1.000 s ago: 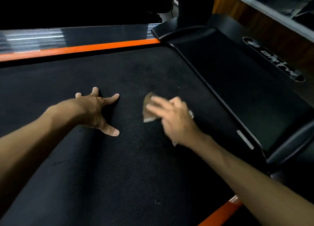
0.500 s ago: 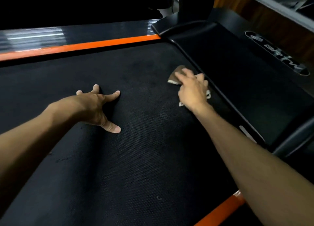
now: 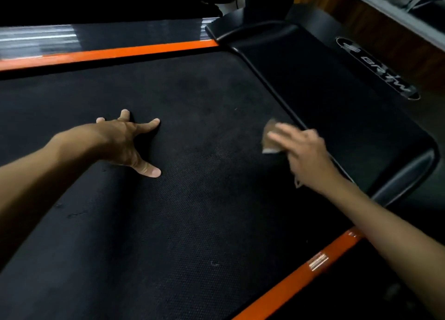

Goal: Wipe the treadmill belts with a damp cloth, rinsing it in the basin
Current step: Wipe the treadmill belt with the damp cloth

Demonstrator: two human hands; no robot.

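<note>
Wiping the treadmill belt (image 3: pixel 204 211) w/ the cloth (image 3: pixel 269 140) under the right hand (image 3: pixel 305 153). Fingers laid out fairly flat on top of the cloth, pressing it to the belt rather than curled round it; hand is motion-blurred so I can't rule out a thumb pinch underneath. Cloth sits on the belt just beside the black front cover (image 3: pixel 337 107), only its left corner and a scrap near the wrist showing past the hand.

Change: 0.5 s ago the right hand + cloth were further up the belt, close to the cover's edge near the orange side rail (image 3: pixel 120 52); now they've pulled back toward the person along that same edge. 1 s ago they were nearer the belt's middle. So it reads as back-and-forth strokes, working the strip along the cover.

Left hand (image 3: pixel 127 141) hasn't shifted across all three frames: fingers spread, tips and thumb planted on the belt, holding nothing, prob. bracing body weight.

Meaning for task: wipe step in progress on this belt, front section getting covered; near part of the belt toward the closer orange rail (image 3: pixel 301 276) looks not yet reached, a few light specks on it. Basin not in view, so rinse would mean leaving this spot. Other belts not visible, can't judge overall progress.
</note>
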